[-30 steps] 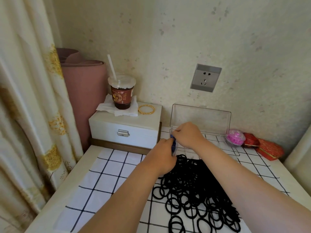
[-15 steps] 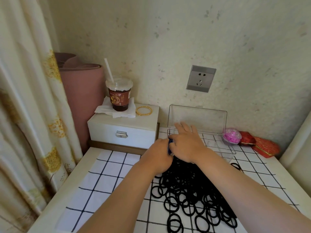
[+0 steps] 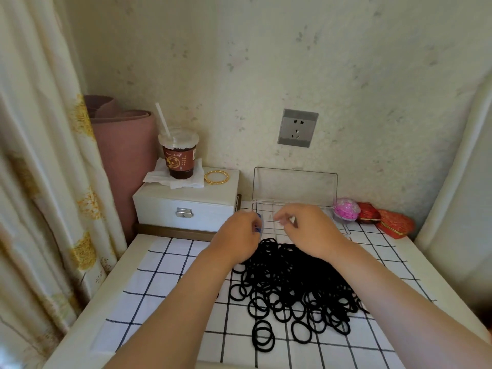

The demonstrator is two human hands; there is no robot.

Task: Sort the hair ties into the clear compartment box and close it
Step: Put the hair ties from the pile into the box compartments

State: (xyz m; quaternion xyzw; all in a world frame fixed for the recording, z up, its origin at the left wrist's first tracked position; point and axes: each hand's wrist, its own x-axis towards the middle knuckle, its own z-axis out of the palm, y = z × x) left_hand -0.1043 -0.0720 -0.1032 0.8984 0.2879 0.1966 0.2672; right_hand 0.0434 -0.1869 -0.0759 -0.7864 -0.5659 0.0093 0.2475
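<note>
Desk [image 3: 165,265] surface is lying open at lower left of frame, while the wall and a white drawer case [image 3: 186,206] are closing off the top. Hair ties [image 3: 292,283] are lying heaped at lower centre, just below the clear compartment box [image 3: 295,186], which is standing lid-up. Left hand [image 3: 237,243] is clamping its grip on a small blue item [image 3: 257,227]. Right hand [image 3: 306,230] is pinching its fingertips together, and what they are holding cannot be told. Advised: lifting few ties per pass and clearing the box's front rim.

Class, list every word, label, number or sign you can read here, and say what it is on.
Drink cup label: pale print and a round emblem, too blurred to read.
Wall socket: no readable marking.
Red boxes: no legible text.
Nothing can be quoted.
</note>
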